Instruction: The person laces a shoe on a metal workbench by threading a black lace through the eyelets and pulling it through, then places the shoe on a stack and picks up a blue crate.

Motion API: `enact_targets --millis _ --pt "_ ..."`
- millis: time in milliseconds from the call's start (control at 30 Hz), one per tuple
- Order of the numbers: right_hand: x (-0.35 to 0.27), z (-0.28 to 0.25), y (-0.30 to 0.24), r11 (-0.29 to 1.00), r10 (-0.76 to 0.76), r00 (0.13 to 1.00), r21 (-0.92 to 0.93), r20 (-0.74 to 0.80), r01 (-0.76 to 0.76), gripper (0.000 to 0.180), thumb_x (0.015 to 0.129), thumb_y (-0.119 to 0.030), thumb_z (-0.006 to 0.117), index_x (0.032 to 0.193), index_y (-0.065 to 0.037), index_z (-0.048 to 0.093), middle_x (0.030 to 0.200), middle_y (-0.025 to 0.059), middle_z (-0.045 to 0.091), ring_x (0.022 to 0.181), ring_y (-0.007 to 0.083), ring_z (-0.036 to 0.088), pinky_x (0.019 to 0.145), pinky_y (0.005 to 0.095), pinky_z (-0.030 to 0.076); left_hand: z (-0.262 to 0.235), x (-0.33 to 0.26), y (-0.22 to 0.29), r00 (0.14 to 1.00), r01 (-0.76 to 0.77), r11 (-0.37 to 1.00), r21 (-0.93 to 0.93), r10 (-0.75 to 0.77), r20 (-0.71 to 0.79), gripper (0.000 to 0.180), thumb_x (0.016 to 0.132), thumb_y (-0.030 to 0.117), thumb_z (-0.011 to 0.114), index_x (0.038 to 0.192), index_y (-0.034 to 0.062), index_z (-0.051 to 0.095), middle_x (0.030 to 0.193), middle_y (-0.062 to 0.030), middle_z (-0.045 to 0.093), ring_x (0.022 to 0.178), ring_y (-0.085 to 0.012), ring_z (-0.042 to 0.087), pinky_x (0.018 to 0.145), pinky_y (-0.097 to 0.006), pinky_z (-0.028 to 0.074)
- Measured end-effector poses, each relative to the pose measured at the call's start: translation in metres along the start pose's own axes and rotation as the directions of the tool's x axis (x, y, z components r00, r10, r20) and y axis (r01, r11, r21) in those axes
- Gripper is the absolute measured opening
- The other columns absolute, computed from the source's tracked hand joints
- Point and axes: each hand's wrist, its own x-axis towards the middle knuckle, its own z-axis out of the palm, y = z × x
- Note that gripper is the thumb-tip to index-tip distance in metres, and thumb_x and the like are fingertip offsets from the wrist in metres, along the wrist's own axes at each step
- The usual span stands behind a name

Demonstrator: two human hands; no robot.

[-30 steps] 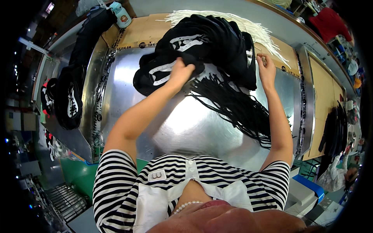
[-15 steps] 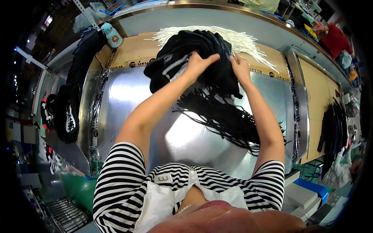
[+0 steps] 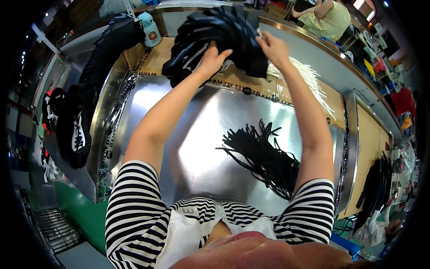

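Observation:
A thick, fanned bundle of black fabric pieces, with whitish print showing on one face, is held up over the far edge of the metal tabletop. My left hand grips its near side, fingers tucked into the layers and thumb lying on top. At the bundle's right edge, my right hand has its fingers and thumb pinched together on the fabric; the fingertips are partly hidden. A heap of black cords lies loose on the metal, near my right forearm and touched by neither hand.
White cords lie on the cardboard strip behind my right arm. A light-blue bottle stands at the far left corner. Black fabric with white print is piled along the left side. Black garments hang at right. Another person sits beyond the bench.
Both hands have lifted the black fabric bundle up and away from me, off the black cords. The cords stay on the metal, now uncovered. The view has turned slightly.

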Motion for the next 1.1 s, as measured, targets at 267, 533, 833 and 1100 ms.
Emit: enact_targets --millis 267,533,833,1100 --pt "-0.084 -0.009 0.033 0.972 0.216 0.974 0.083 0.066 -0.221 0.044 0.091 -0.044 0.061 0.118 -0.010 0.065 0.096 0.0157 0.071 0.091 0.0337 0.066 0.078 0.0406 0.049 -0.017 -0.067 -0.025 0.987 0.126 0.981 0.148 -0.108 -0.122 0.063 0.085 0.029 0.073 0.134 -0.0021 0.048 0.129 -0.0181 0.057 0.117 -0.0273 0.057 0.100 -0.036 0.044" --pt "-0.348 -0.168 0.015 0.787 0.595 0.701 -0.111 0.393 -0.607 0.080 0.078 -0.056 0.074 0.133 -0.001 0.055 0.125 0.0199 0.064 0.110 0.0311 0.065 0.094 0.0381 0.049 0.084 -0.168 0.119 0.477 -0.493 0.869 -0.044 0.312 0.822 0.097 0.089 0.068 0.050 0.151 -0.0017 0.022 0.152 -0.0277 0.030 0.146 -0.0356 0.024 0.121 -0.052 0.008" --pt "-0.460 -0.176 -0.036 0.904 0.306 0.890 -0.398 0.338 -0.159 0.103 0.065 -0.049 0.082 0.147 -0.006 0.034 0.139 0.0140 0.052 0.091 0.0304 0.068 0.072 0.0371 0.055 0.015 -0.243 0.123 0.399 -0.655 0.746 0.120 0.207 0.893 0.107 0.073 0.067 0.065 0.147 -0.0013 0.030 0.145 -0.0181 0.043 0.139 -0.0352 0.035 0.115 -0.062 0.016" --pt "-0.267 -0.063 0.016 0.936 -0.145 0.888 -0.231 0.437 0.267 0.044 0.084 -0.024 0.069 0.127 -0.015 0.059 0.116 0.0052 0.063 0.084 0.0297 0.067 0.071 0.0390 0.053 -0.072 -0.180 0.056 0.730 -0.587 0.496 0.639 -0.017 0.684 0.061 0.087 0.037 0.064 0.141 0.0137 0.047 0.127 -0.0057 0.056 0.123 -0.0212 0.049 0.113 -0.051 0.024"
